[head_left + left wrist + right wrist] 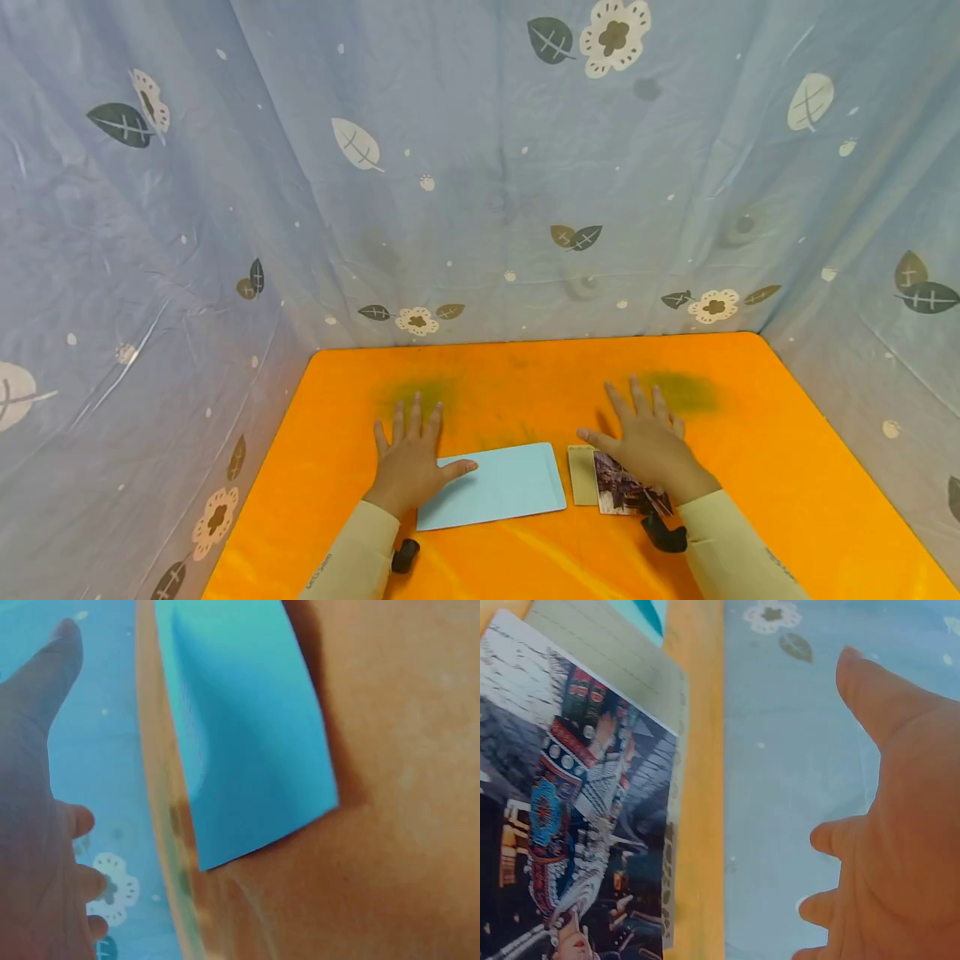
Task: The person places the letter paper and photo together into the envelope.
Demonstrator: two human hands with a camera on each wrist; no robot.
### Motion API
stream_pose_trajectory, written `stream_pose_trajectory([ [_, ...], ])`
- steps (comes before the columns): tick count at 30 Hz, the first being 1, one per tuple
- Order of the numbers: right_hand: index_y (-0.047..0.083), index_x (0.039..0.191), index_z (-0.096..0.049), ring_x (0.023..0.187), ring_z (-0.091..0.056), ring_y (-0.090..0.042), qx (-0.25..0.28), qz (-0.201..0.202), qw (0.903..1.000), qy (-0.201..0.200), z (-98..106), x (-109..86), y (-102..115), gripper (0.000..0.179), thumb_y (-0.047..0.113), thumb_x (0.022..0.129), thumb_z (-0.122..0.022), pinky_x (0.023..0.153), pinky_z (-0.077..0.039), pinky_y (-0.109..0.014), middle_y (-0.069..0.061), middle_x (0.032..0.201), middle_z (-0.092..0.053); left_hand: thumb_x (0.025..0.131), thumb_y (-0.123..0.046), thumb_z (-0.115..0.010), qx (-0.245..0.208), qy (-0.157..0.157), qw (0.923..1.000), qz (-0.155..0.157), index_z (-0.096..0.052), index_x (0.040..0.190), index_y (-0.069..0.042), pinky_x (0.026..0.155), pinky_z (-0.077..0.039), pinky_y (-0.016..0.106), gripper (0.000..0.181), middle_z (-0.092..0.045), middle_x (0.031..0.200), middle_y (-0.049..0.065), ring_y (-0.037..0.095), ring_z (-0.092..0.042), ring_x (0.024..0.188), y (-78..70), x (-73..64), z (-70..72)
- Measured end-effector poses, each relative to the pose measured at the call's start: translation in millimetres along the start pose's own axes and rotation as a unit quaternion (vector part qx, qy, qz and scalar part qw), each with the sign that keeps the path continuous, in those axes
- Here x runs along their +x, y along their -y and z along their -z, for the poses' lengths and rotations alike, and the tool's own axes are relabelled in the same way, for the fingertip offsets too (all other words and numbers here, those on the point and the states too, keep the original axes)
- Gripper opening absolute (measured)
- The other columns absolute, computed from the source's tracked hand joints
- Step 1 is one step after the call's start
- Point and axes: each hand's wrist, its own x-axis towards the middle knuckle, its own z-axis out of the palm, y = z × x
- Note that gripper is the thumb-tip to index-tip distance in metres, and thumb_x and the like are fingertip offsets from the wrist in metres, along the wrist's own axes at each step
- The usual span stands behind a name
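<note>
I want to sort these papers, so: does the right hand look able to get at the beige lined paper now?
Probably yes: the right hand is empty and near, and the beige lined paper shows an uncovered strip, though the photo card covers part of it.

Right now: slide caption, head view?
Left hand and right hand spread over an orange table with blue paper, tan card and photo.
</note>
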Motion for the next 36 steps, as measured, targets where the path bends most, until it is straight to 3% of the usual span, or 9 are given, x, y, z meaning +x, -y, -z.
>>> stream_pose_trajectory([
  [5, 0.013, 0.177, -0.013, 0.153, 0.001, -0.068, 0.026, -0.006, 0.9996, 0.008, 3.6, 0.9, -5.3, 0.110, 0.084, 0.100, -0.046, 0.103, -0.011, -0.093, -0.031, 0.176, 0.003, 0.088, -0.086, -0.065, -0.016, 0.009, 0.9998, 0.002, -0.030, 0.174, -0.017, 0.116, -0.005, 0.083, 0.116, -0.011, 0.179, 0.020, 0.052, -0.009, 0.161, 2.2, -0.3, -1.8],
  [12, 0.004, 0.175, -0.012, 0.153, -0.003, -0.067, 0.116, -0.006, 0.9931, 0.016, 9.7, -1.7, -16.7, 0.102, 0.072, 0.107, -0.048, 0.106, -0.014, -0.090, -0.037, 0.173, -0.002, 0.088, -0.083, -0.069, -0.068, 0.058, 0.9956, -0.027, -0.035, 0.171, -0.010, 0.110, -0.025, 0.084, 0.116, -0.027, 0.174, 0.021, 0.054, -0.029, 0.154, 8.0, 1.5, -5.3],
  [16, -0.004, 0.172, -0.013, 0.154, -0.010, -0.064, 0.182, -0.018, 0.9829, 0.020, 14.8, -5.6, -23.6, 0.101, 0.067, 0.109, -0.050, 0.112, -0.017, -0.085, -0.039, 0.172, -0.009, 0.085, -0.081, -0.075, -0.094, 0.079, 0.9910, -0.055, -0.040, 0.169, -0.010, 0.111, -0.026, 0.081, 0.115, -0.030, 0.173, 0.021, 0.051, -0.031, 0.154, 8.9, 0.7, -8.5],
  [23, -0.008, 0.170, -0.012, 0.147, -0.029, -0.065, 0.250, -0.105, 0.9614, 0.044, 16.3, -17.5, -39.0, 0.108, 0.069, 0.107, -0.054, 0.108, -0.035, -0.078, -0.043, 0.167, -0.018, 0.078, -0.079, -0.084, -0.127, 0.135, 0.9769, -0.105, -0.041, 0.169, -0.016, 0.115, -0.021, 0.076, 0.119, -0.023, 0.177, 0.017, 0.050, -0.023, 0.157, 4.2, -2.8, -15.7],
  [30, -0.011, 0.169, -0.009, 0.143, -0.037, -0.063, 0.298, -0.160, 0.9393, 0.060, 9.9, -26.3, -56.8, 0.114, 0.071, 0.105, -0.055, 0.106, -0.044, -0.071, -0.045, 0.165, -0.018, 0.072, -0.086, -0.081, -0.110, 0.143, 0.9765, -0.119, -0.041, 0.170, -0.021, 0.115, -0.020, 0.077, 0.124, -0.018, 0.179, 0.013, 0.049, -0.020, 0.158, -3.4, -4.0, -22.2],
  [33, -0.012, 0.167, -0.010, 0.131, -0.049, -0.062, 0.319, -0.172, 0.9301, 0.060, 6.5, -29.8, -61.5, 0.107, 0.063, 0.108, -0.058, 0.094, -0.055, -0.058, -0.043, 0.166, -0.019, 0.071, -0.085, -0.082, -0.106, 0.142, 0.9763, -0.125, -0.044, 0.167, -0.018, 0.114, -0.021, 0.077, 0.122, -0.019, 0.178, 0.014, 0.049, -0.021, 0.158, -6.9, -5.2, -23.4],
  [36, -0.013, 0.167, -0.013, 0.123, -0.055, -0.058, 0.343, -0.185, 0.9192, 0.059, 3.9, -33.8, -63.5, 0.103, 0.058, 0.109, -0.061, 0.083, -0.058, -0.047, -0.041, 0.166, -0.021, 0.072, -0.082, -0.084, -0.104, 0.143, 0.9759, -0.128, -0.046, 0.165, -0.017, 0.114, -0.022, 0.076, 0.120, -0.020, 0.178, 0.014, 0.048, -0.022, 0.157, -9.9, -5.6, -24.0],
])
